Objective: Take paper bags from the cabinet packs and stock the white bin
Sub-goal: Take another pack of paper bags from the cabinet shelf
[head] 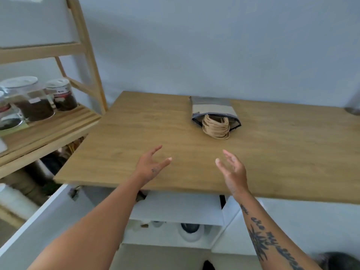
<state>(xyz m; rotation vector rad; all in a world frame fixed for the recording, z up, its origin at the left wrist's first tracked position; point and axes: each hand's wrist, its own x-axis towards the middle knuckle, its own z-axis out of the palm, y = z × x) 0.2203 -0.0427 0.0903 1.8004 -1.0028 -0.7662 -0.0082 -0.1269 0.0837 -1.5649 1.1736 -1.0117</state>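
So both hands are up over the near part of the table [124, 137], palms roughly facing each other with a gap between them. The left hand [150, 165] has a released grip, fingers spread and loose, holding nothing. Same for the right hand [230, 170]: released grip, fingers straight-ish, nothing in it. Neither one touches the table top as far as I can tell.

The pack [211, 109] lies flat on the table, further back and a bit right of centre, well apart from both hands. Its open end faces near, and the brown bags [215, 127] stick out of it, twisted paper handles bunched in a stack and spilling onto the wood.

On the left there's a wooden shelf [50, 131] just beside the table's far-left corner, with a few clear jars [62, 96] with white lids and dark stuff inside.

Under the near edge of the table the cabinet [175, 209] is open, and its white door [39, 221] swings out to the near left. A couple of roundish things sit low inside, too blurry to name. Far right edge has something shiny, cut off.
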